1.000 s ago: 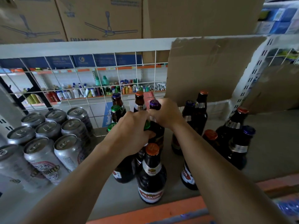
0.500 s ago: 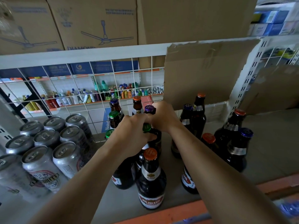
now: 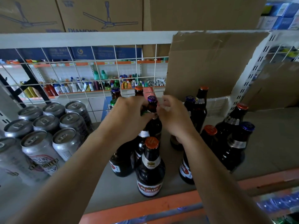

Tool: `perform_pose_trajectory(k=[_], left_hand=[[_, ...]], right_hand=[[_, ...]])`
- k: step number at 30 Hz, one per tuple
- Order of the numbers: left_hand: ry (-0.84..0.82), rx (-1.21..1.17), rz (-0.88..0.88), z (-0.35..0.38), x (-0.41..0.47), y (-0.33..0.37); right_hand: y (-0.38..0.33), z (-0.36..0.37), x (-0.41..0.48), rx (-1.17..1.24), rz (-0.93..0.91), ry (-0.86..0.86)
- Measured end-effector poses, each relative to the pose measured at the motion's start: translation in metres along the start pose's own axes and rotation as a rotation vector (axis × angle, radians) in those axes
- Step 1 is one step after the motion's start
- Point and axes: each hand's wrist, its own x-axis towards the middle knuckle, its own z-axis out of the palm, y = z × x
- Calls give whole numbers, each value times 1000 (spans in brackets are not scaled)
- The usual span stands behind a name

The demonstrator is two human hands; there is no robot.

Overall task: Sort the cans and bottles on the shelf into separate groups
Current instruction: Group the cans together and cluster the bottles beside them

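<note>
On my feed both arms reach into the shelf (image 3: 267, 143), and the two hands meet in the middle of the bottle group. The left hand (image 3: 129, 115) has its fingers (image 3: 137, 103) clamped round the neck of a green-capped bottle (image 3: 144, 112); only a sliver of green shows under the hand.

Just at that hand's 3 o'clock stands the purple-capped bottle (image 3: 152, 110), upright, its cap rising clear above both hands. The right hand (image 3: 175, 120) sits at this bottle's 3 o'clock with its fingers (image 3: 168, 101) curled. One fingertip lies right by the neck, but I cannot tell whether it grips the glass or only sits beside it.

At 6 o'clock from the hands, near the shelf's front edge, an orange-capped bottle (image 3: 151, 165) stands upright between the two forearms. More dark bottles (image 3: 234, 139) with orange and blue caps stand at 3 o'clock, well apart from the cans.

The cans (image 3: 66, 143) are packed together at 9 o'clock: silver, upright, pull tabs up, near the leftmost bottles but not mixed in among them.

At 12 o'clock a white wire grid (image 3: 97, 70) backs the shelf. A cardboard sheet (image 3: 210, 65) stands at 1 o'clock behind the bottles. Brown boxes (image 3: 100, 13) printed with ceiling fans sit on the level above.
</note>
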Motion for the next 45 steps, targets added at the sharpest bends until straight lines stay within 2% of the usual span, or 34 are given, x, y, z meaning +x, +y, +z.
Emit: perform_pose_trajectory(k=[4,9,15,20,25,30,31,34,35,39,42,43,45], left_hand=[[130,-113,-5,-27,-18,-2],[117,-220,-76,-36,-64,-18],[21,-268,-124,-31,-103,-49],[-32,-340,-167,-40,-135,-64],[-76,-297,-216,-38,-160,-81],[-292,-467,-209,-24,-163,-80],[-274,-465,-188,-18,-163,-77],[25,-249,-71,2,-162,-79],[79,-170,-70,3,-163,-82],[177,-52,-192,11,-166,-106],[196,-150,-387,8,-172,-117],[173,-196,-435,7,-174,-118],[166,-271,-527,5,-174,-123]], right_hand=[[-7,-24,-67,275,-221,168],[0,-12,-125,228,-222,-131],[10,37,-126,-54,-144,150],[7,53,-134,-115,-190,338],[-8,65,-147,-146,-283,391],[-44,77,-146,-36,-426,318],[-50,81,-146,-25,-472,277],[-64,98,-144,45,-537,138],[-68,104,-143,50,-541,100],[-76,121,-136,-5,-539,-90],[-75,117,-128,10,-553,-236],[-75,112,-125,35,-566,-212],[-65,101,-117,130,-553,-15]])
